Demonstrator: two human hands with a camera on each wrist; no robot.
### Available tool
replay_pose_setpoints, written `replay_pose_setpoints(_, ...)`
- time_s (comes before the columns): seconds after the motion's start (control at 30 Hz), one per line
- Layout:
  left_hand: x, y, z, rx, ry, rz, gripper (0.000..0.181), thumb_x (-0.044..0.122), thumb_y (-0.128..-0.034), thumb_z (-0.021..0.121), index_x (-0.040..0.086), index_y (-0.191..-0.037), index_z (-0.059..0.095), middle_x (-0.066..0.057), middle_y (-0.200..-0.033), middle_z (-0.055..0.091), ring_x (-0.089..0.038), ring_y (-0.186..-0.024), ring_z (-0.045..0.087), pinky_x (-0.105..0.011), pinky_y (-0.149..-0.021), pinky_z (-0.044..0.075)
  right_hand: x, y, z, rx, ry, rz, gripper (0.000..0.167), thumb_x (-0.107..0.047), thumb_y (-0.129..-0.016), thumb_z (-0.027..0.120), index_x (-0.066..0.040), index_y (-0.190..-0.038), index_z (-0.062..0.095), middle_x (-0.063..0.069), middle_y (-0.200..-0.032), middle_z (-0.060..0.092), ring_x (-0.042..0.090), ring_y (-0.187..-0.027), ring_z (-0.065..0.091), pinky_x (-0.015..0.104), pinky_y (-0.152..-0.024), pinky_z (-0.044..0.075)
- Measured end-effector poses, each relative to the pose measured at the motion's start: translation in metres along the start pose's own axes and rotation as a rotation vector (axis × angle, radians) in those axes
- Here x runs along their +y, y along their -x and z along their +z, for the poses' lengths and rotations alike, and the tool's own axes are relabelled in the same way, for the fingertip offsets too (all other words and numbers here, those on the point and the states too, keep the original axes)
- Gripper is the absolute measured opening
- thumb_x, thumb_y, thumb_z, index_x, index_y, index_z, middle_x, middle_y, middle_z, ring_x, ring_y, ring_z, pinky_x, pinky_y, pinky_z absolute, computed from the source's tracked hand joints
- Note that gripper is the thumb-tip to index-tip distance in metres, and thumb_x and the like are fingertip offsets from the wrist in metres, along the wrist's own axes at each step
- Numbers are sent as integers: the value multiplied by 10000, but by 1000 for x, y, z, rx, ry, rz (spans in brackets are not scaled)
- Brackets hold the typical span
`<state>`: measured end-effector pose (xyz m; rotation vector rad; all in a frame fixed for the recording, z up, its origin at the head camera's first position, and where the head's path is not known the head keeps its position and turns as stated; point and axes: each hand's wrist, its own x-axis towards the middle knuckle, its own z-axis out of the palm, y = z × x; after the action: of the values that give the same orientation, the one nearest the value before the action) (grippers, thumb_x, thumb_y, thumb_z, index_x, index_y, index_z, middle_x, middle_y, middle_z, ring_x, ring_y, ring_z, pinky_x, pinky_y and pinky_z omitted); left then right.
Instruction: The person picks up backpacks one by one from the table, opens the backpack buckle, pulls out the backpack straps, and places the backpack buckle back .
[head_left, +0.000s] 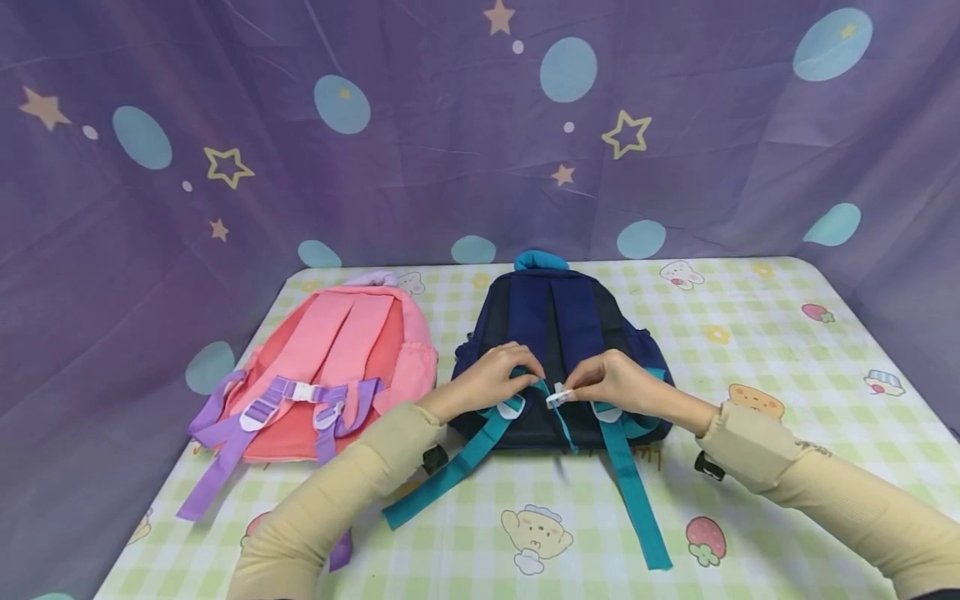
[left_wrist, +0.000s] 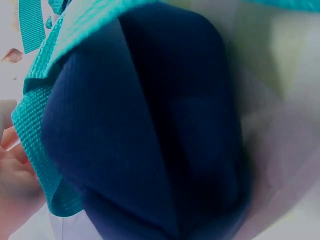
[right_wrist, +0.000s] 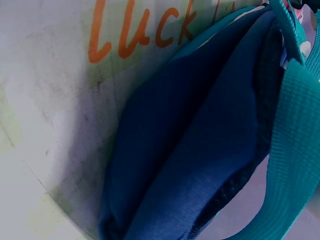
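A navy backpack (head_left: 536,333) with teal straps lies flat on the table, its shoulder-strap side up. Over its lower middle, my left hand (head_left: 495,377) pinches a thin teal strap (head_left: 543,386) between thumb and fingers. Facing it from the right, my right hand (head_left: 617,383) pinches a white buckle (head_left: 557,399), from which a loose teal end (head_left: 567,433) hangs. In the left wrist view, part of the left hand (left_wrist: 17,187) shows behind a teal strap loop (left_wrist: 37,150). The navy bag's side (right_wrist: 190,150) fills much of the right wrist view.
A pink backpack (head_left: 352,333) with purple straps lies to the left, its white chest buckle (head_left: 303,392) across it. Wide teal straps (head_left: 636,500) trail toward the front. Beneath is a green checked tablecloth (head_left: 772,517); a purple curtain (head_left: 465,125) hangs behind.
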<state>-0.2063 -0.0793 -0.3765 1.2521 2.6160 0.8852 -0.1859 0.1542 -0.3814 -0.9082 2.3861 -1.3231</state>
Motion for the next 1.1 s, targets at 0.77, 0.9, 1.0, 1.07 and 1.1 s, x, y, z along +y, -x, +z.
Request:
replay_pose_setpoints(0.77,-11,1,0,132,34,-36,112,25,-907,599,32,-987,677,-86,-977,648,-214,-928,623,-248,-804,497,0,2,1,-27,-26,-1,84,-3,-855,656,34,-905,712,154,-921,705,203,-820,692,242,-695,553)
replay_pose_setpoints(0.9,-13,0,1,147,36,-35,112,17,-904,600,29,-981,681,-88,-969,648,-214,-929,625,-255,-812,500,1,2,1,-38,-30,-7,82,-4,-850,661,34,-900,714,151,-913,708,184,-806,691,240,-683,551)
replay_pose_setpoints(1.0,-14,0,2,163,36,-35,111,8,-898,604,26,-973,685,-89,-961,649,-214,-927,627,-262,-816,504,2,3,0,-50,-35,-8,81,-3,-845,667,36,-897,715,142,-887,712,188,-786,690,233,-669,546)
replay_pose_setpoints(1.07,-15,0,2,168,39,-37,112,3,-896,604,23,-970,686,-90,-959,649,-217,-925,628,-267,-817,505,3,3,0,-58,-39,-10,82,-3,-842,670,38,-897,715,137,-873,713,192,-778,688,231,-665,544)
replay_pose_setpoints(1.1,-15,0,2,170,40,-38,113,1,-895,603,22,-970,685,-91,-960,648,-217,-925,628,-269,-817,506,3,3,0,-61,-40,-11,82,-3,-841,671,39,-897,715,136,-870,713,196,-775,688,231,-663,544)
